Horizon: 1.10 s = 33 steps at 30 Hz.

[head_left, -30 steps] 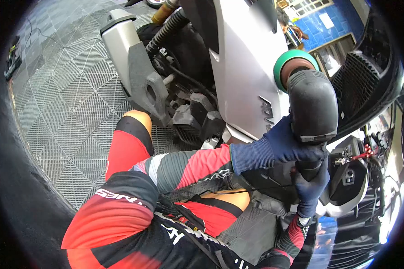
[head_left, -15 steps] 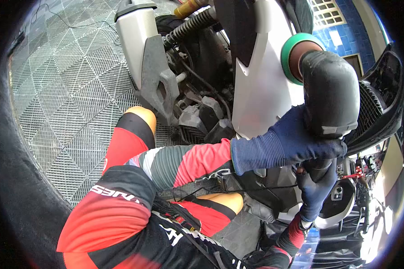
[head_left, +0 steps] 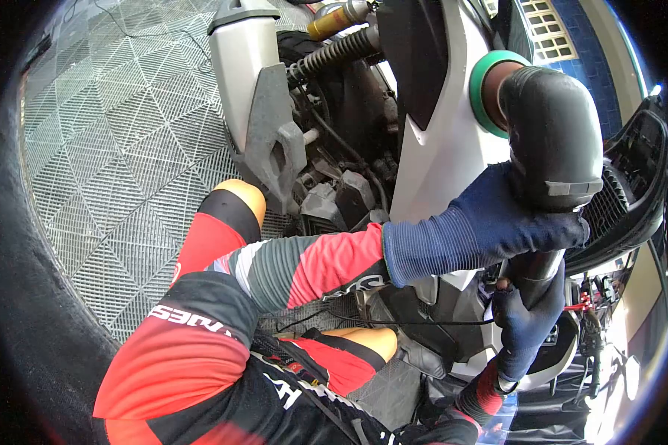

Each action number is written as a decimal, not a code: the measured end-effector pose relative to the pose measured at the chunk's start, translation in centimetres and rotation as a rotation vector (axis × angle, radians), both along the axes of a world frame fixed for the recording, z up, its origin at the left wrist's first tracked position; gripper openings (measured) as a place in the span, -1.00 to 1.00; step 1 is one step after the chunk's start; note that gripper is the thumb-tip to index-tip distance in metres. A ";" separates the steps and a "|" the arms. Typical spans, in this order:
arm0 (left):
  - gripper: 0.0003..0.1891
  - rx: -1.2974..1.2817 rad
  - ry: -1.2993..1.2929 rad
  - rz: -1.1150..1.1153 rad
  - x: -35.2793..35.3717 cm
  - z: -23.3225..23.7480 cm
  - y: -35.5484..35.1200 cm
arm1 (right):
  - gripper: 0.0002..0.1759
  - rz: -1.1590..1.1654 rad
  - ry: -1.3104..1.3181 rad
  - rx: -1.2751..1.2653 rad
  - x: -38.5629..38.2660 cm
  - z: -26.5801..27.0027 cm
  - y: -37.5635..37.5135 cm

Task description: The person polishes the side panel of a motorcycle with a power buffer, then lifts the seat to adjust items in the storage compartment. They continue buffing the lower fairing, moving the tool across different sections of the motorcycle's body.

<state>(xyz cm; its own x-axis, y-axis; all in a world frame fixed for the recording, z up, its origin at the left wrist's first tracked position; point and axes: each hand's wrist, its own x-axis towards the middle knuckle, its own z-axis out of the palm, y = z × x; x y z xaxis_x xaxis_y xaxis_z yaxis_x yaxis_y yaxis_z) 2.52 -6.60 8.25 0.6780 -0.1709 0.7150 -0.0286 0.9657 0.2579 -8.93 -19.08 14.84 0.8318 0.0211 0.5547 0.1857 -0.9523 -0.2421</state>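
Together, two hands (head_left: 508, 219) (both gloved) grip one polisher (head_left: 558, 133).

The left arm (head_left: 315, 271) is lying outstretched across the view, its wrist (head_left: 397, 256) nearly straight; the gloved left hand (head_left: 508, 219) is holding a curled grip. The right forearm (head_left: 481, 394) is slanting upward from the lower edge, the gloved right hand (head_left: 528, 320) gripping just below the left, 1 bare fingertip (head_left: 503, 284) showing
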 end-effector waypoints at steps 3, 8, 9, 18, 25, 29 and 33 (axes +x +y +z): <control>-0.43 -0.009 0.004 0.045 0.0 0.2 0.4 | -0.13 -0.040 0.032 0.009 -0.1 0.2 0.6; -0.46 -0.011 -0.011 -0.012 0.2 0.2 0.7 | -0.11 -0.015 0.043 -0.009 0.4 0.7 0.6; -0.46 0.025 0.007 0.007 0.0 0.3 0.8 | -0.11 -0.018 0.040 -0.006 0.2 0.7 0.2; -0.45 0.173 0.026 -0.173 -3.2 -0.5 -5.1 | -0.04 -0.234 0.068 0.028 -5.5 -1.3 -6.7; -0.52 0.221 -0.031 -0.355 -5.4 -0.1 -10.5 | -0.04 -0.187 0.350 0.510 -9.7 0.4 -9.1; -0.56 0.083 0.081 -0.465 -5.6 0.4 -12.5 | -0.08 -0.191 0.431 0.571 -9.6 1.7 -10.3; -0.67 0.144 0.000 -0.335 -5.1 1.1 -10.5 | -0.13 -0.103 0.560 0.502 -7.8 3.7 -11.2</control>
